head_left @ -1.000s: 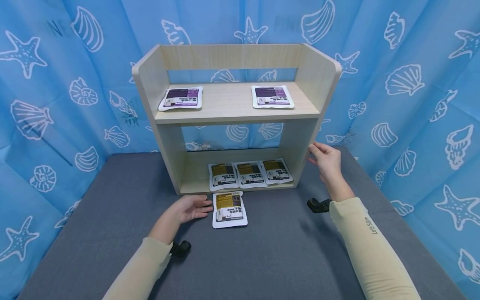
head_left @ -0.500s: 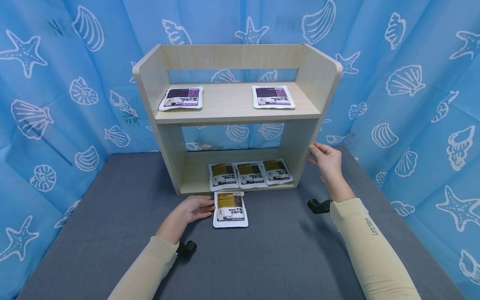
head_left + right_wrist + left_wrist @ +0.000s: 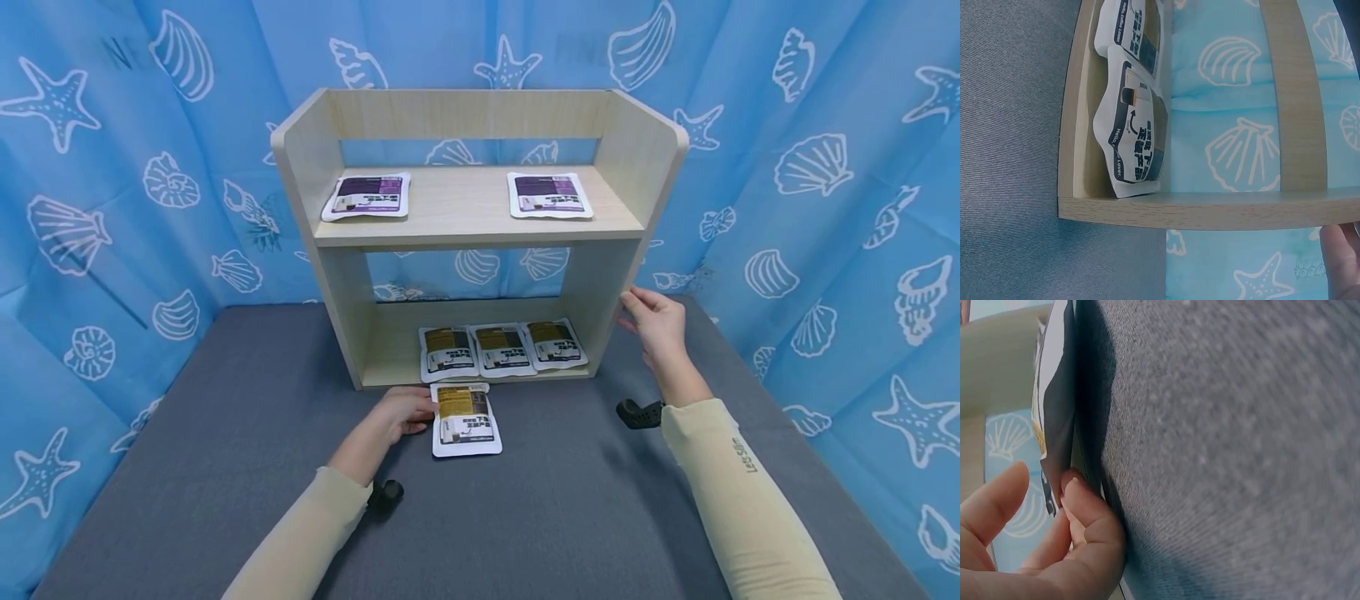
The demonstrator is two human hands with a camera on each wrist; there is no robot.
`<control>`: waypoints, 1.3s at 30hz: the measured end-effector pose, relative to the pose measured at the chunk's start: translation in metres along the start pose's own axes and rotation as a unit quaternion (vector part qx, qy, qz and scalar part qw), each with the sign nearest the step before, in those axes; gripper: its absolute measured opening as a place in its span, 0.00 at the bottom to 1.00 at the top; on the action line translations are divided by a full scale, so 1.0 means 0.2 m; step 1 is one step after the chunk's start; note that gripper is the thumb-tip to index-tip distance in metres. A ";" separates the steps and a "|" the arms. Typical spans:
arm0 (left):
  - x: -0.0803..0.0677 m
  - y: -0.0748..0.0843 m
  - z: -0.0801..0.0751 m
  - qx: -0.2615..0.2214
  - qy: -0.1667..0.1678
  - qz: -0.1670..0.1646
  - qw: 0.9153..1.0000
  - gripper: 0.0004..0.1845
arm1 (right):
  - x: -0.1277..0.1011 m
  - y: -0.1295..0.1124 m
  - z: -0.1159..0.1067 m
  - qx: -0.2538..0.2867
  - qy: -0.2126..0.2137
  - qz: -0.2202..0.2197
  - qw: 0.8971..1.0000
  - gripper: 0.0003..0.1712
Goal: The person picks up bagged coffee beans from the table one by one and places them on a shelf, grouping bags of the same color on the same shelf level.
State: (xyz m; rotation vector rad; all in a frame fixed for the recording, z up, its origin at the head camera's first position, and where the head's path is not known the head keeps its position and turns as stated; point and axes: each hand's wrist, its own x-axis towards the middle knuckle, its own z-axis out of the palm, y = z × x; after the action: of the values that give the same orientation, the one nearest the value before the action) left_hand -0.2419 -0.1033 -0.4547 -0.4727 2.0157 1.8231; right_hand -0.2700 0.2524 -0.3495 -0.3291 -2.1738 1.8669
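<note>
On the grey table lies a white pouch [image 3: 467, 425] with a gold and black label, just in front of the shelf. My left hand [image 3: 401, 410] is at its left edge. In the left wrist view the curled fingers [image 3: 1091, 531] touch the edge of the pouch [image 3: 1057, 406] from beneath, and the thumb [image 3: 1000, 500] stands apart from it. My right hand [image 3: 657, 321] touches the outer side of the right panel of the wooden shelf [image 3: 472, 242]. Only a finger [image 3: 1339, 256] of that hand shows in the right wrist view, against the panel, with none visible inside.
Three gold-labelled pouches [image 3: 502, 350] lie side by side toward the right of the lower shelf level. On the upper level are two purple-labelled pouches, one at the left [image 3: 367, 197] and another at the right [image 3: 550, 196]. A blue seashell curtain [image 3: 810, 167] hangs behind.
My left hand has moved right, from beside the front pouch onto its left edge. The pouch has shifted hardly at all. My right hand has stayed at the shelf's side.
</note>
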 end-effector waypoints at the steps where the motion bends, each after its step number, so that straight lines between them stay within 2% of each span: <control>1: 0.00 0.00 0.00 0.002 -0.001 0.005 1.000 0.24 | 0.00 0.00 0.00 0.004 0.000 0.001 1.000 0.27; 6: 0.01 -0.01 0.02 0.006 -0.005 0.020 1.000 0.24 | 0.00 0.01 0.00 0.008 0.001 -0.001 1.000 0.27; 12: 0.01 0.00 0.04 0.004 0.003 0.013 1.000 0.24 | 0.00 0.01 0.00 0.013 0.001 -0.002 1.000 0.26; 16: 0.00 0.01 0.04 -0.001 -0.004 0.016 1.000 0.27 | 0.00 0.01 0.00 0.014 0.001 -0.003 1.000 0.26; 21: -0.01 0.02 0.05 -0.013 -0.011 0.027 1.000 0.27 | 0.01 0.01 0.00 0.013 0.003 -0.004 1.000 0.26; 30: -0.01 0.01 0.05 -0.048 -0.019 0.018 0.999 0.28 | 0.01 0.01 0.01 0.015 0.001 -0.005 1.000 0.26; 39: 0.00 -0.01 0.03 -0.075 -0.033 0.027 0.996 0.28 | 0.01 0.01 0.01 0.013 0.005 -0.007 1.000 0.25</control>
State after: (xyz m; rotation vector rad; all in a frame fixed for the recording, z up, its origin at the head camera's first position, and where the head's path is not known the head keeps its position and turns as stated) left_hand -0.2408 -0.0969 -0.4575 -0.3975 1.8732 2.0046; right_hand -0.2717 0.2513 -0.3520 -0.3175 -2.1373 1.8802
